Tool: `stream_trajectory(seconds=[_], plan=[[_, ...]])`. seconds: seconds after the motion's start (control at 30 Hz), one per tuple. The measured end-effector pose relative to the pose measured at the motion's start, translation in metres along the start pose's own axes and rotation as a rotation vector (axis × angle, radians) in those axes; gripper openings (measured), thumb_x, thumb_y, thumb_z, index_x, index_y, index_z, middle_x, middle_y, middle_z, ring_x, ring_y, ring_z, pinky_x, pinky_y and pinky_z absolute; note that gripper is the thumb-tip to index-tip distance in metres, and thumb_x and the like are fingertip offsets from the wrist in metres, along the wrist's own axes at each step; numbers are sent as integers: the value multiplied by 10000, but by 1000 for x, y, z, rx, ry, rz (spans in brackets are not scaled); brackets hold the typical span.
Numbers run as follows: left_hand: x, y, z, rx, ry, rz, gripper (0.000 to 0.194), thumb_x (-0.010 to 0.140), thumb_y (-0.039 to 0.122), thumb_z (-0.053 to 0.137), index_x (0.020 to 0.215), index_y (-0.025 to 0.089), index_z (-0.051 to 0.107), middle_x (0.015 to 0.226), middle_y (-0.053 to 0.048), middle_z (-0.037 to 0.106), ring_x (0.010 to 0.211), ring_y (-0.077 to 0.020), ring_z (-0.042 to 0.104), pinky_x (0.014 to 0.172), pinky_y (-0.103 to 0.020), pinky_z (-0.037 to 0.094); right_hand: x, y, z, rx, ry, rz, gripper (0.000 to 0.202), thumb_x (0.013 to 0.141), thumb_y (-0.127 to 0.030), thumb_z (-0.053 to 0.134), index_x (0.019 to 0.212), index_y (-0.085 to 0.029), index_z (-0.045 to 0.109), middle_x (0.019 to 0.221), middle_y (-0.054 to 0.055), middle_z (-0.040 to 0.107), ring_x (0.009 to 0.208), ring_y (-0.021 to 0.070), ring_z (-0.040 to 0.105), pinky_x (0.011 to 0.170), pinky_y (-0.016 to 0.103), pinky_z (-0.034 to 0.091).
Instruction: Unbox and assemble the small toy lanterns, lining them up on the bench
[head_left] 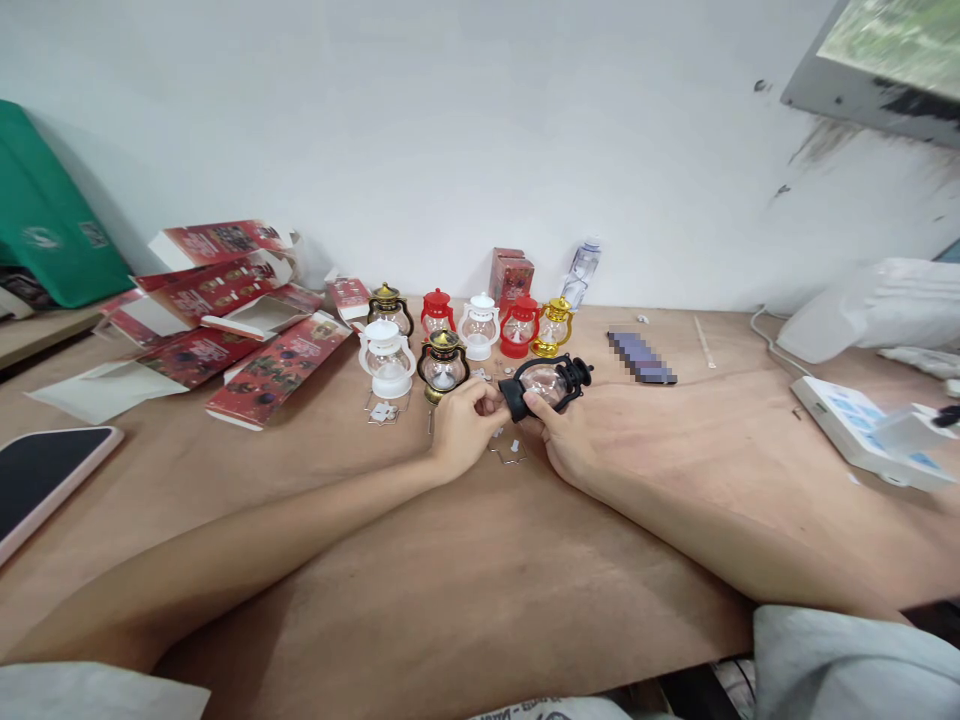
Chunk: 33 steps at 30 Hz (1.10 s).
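Note:
A small black lantern (546, 384) with a clear globe lies tilted on its side in my right hand (568, 442), thumb across the globe, its base turned left. At that base, my left hand (466, 418) has its fingertips pinched together; whatever is between them is hidden. Below my hands, a thin wire piece (513, 460) and small white bits lie on the table. Just beyond my left hand stands a black-and-gold lantern (444, 366), with a white lantern (387, 360) to its left.
Behind stand more lanterns: a dark bronze one (388, 308), a white one (479, 326), a red one (519, 328) and a gold one (553, 328). Opened red boxes (281, 368) pile at left. A phone (52, 485) lies front left, a power strip (870, 430) at right.

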<state>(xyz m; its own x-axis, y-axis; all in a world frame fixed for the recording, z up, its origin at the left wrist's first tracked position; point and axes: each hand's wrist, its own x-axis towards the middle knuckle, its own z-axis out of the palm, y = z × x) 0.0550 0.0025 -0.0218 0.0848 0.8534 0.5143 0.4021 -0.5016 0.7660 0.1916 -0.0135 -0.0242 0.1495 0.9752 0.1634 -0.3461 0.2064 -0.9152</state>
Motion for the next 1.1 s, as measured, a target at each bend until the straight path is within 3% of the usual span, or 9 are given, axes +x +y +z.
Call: stream_trajectory(seconds=[0.3,1.1], plan=[[-2,-2,-1,-27,5,33,158,674,147,597,570,166,479,587,56,446,558,-82,409,549,-212,305,-3,-2,0,33,-43,97,373,630,-339,774,960,-216,651,988,25,708,948,206,645,768,327,562],[1,1,1,-85,-4,24,54,670,132,590,637,165,563,633,44,506,552,-77,443,534,-203,342,3,0,-3,79,6,137,335,614,-356,790,882,-226,636,877,-17,708,837,169,663,702,290,585]])
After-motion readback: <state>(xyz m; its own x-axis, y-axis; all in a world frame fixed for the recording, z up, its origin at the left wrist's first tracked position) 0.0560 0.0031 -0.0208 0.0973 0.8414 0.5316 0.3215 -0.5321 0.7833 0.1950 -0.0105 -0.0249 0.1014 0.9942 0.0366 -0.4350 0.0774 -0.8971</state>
